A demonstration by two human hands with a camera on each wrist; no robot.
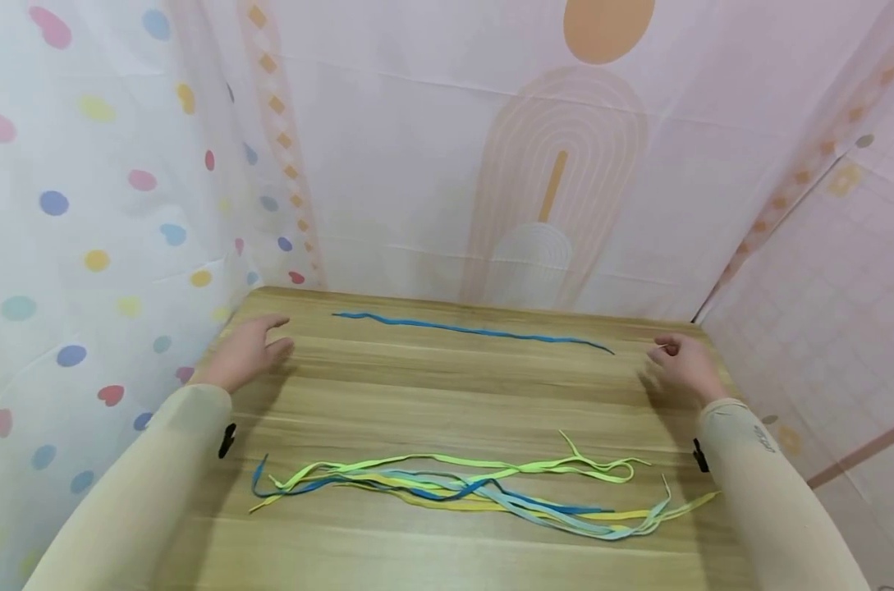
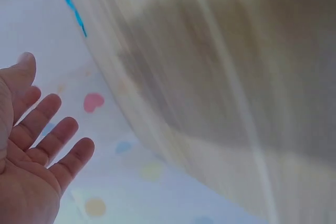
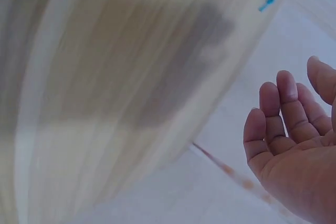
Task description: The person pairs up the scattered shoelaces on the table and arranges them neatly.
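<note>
A single blue shoelace (image 1: pixel 447 328) lies stretched out across the back of the wooden table. Off its left end hovers my left hand (image 1: pixel 250 349), apart from the lace, its fingers (image 2: pixel 63 135) spread and holding nothing. Beyond the other end is my right hand (image 1: pixel 685 361), also apart from it; in the right wrist view its fingers (image 3: pixel 270 111) are loosely bent with nothing between them. Nearer to me lies a loose bundle of shoelaces (image 1: pixel 447 492) in neon yellow-green, yellow, pale blue-green and blue, overlapping one another. Part of the blue lace (image 2: pixel 71 3) shows in the left wrist view.
The wood-grain table (image 1: pixel 417 402) ends at a pale patterned curtain (image 1: pixel 402 180) behind it. A dotted curtain (image 1: pixel 114 205) hangs along the left side, and another pale curtain (image 1: pixel 845 328) borders the right.
</note>
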